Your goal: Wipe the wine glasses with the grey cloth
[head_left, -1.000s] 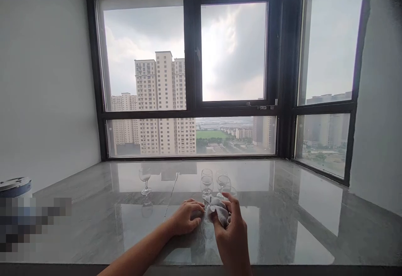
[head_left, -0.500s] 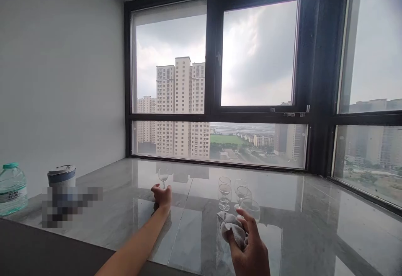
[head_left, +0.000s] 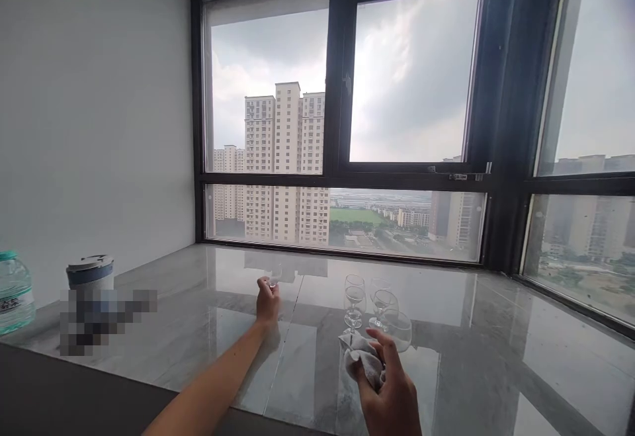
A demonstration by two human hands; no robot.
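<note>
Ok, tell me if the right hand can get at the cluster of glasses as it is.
Probably yes, but not freely: the right hand is closed on a cloth, beside the glasses, with nothing between. The cloth fills its grip.

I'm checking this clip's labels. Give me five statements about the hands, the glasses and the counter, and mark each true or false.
1. The right hand holds a crumpled white cloth. True.
2. The left hand is stretched out to a lone wine glass that stands apart from the others. True.
3. The cluster of wine glasses stands left of the left hand. False: it stands to its right, just beyond the cloth.
4. A water bottle and a lidded container stand at the left end of the marble counter. True.
5. The right hand grips a glass by the stem. False: it holds only the cloth.
</note>
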